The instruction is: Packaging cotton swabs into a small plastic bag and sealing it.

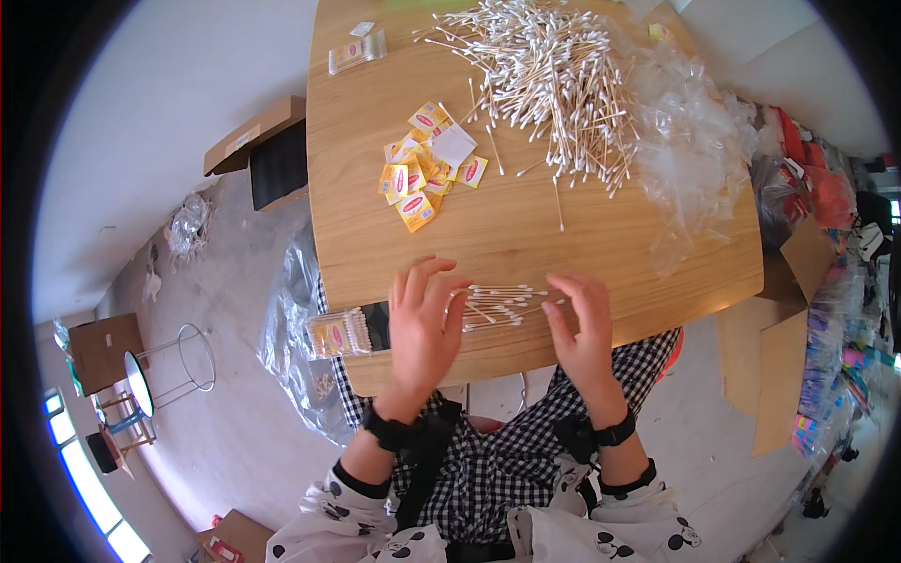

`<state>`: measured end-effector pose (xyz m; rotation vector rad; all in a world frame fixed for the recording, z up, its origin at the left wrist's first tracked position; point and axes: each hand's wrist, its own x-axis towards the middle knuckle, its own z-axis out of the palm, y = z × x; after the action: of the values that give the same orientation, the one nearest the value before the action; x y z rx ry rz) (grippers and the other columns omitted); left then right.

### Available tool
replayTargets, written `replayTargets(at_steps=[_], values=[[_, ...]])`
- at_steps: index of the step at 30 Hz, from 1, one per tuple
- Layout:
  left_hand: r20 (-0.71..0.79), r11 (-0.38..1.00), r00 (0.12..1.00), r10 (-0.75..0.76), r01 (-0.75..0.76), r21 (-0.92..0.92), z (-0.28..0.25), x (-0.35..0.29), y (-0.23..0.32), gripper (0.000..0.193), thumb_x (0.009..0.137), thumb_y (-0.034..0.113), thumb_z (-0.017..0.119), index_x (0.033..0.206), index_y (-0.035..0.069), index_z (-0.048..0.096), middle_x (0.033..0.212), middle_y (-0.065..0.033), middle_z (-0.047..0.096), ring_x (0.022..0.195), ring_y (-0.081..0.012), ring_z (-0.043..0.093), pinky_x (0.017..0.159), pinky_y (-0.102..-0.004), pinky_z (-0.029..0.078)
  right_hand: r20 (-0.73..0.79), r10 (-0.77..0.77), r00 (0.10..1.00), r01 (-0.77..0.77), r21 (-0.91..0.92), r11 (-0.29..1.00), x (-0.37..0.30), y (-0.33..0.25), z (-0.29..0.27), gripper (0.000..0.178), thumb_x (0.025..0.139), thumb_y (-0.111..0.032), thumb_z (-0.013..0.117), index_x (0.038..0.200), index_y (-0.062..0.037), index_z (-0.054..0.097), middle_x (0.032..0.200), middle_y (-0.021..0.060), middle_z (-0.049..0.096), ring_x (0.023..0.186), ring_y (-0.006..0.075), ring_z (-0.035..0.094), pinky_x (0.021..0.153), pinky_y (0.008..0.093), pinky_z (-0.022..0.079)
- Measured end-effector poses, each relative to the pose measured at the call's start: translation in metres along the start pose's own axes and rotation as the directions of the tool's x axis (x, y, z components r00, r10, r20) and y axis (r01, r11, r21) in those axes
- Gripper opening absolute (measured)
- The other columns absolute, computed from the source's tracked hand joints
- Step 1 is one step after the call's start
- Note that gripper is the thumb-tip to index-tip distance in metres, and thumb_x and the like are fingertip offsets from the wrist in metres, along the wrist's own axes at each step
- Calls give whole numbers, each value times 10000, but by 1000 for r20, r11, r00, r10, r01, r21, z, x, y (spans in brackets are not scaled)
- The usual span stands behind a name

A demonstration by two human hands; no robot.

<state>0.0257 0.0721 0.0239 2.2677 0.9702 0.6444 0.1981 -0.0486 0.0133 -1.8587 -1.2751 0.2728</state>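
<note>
A small bunch of cotton swabs (497, 305) lies loosely side by side near the table's front edge, between my two hands. My left hand (422, 314) curves around the bunch's left end, fingers apart. Whether its fingertips touch the swabs is unclear. On the other end, my right hand (582, 324) is spread, thumb and fingers parted at the swab tips. Left of my left hand, a clear packet of cotton swabs (338, 334) with a yellow label lies beside a black object (378, 325), partly hidden by that hand. Farther off is a pile of yellow-and-white label cards (427, 178).
A large heap of loose cotton swabs (554, 84) covers the table's far side. Crumpled clear plastic bags (694, 150) lie to its right. Another swab packet (357, 53) sits at the far left. An open cardboard box (779, 338) stands right of the wooden table (366, 253).
</note>
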Motion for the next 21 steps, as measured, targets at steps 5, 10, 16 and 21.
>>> replayTargets(at_steps=[5, 10, 16, 21], values=[[204, 999, 978, 32, -32, -5, -22, 21, -16, 143, 733, 39, 722, 860, 75, 665, 1004, -82, 584, 994, -297, 520, 874, -392, 444, 78, -17, 997, 38, -277, 960, 3, -11, 28, 487, 862, -133, 643, 1320, -47, 500, 1338, 167, 514, 1298, 348, 434, 1077, 485, 332], [238, 996, 969, 64, -78, 49, -22, 23, -25, 139, 726, 54, 720, 846, 86, 657, 980, -81, 576, 988, -298, 521, 870, -395, 447, 129, 46, 991, 25, -497, 867, 18, -15, 59, 625, 896, -256, 616, 1438, -56, 377, 1487, 173, 362, 1418, 323, 279, 1142, 517, 230], [268, 984, 957, 116, -147, 101, -28, 23, -29, 134, 737, 42, 696, 843, 72, 619, 968, -77, 572, 981, -297, 522, 872, -397, 440, 130, 54, 990, 24, -537, 843, 15, -7, 68, 645, 890, -293, 622, 1434, -46, 378, 1498, 173, 348, 1426, 318, 265, 1156, 515, 197], [264, 986, 962, 71, -108, 130, -36, 29, -26, 140, 756, 42, 679, 857, 59, 585, 923, -76, 575, 948, -295, 525, 864, -398, 433, 65, 69, 996, -36, -415, 909, 15, -11, 59, 606, 907, -200, 592, 1434, -17, 354, 1496, 183, 346, 1417, 349, 272, 1151, 519, 198]])
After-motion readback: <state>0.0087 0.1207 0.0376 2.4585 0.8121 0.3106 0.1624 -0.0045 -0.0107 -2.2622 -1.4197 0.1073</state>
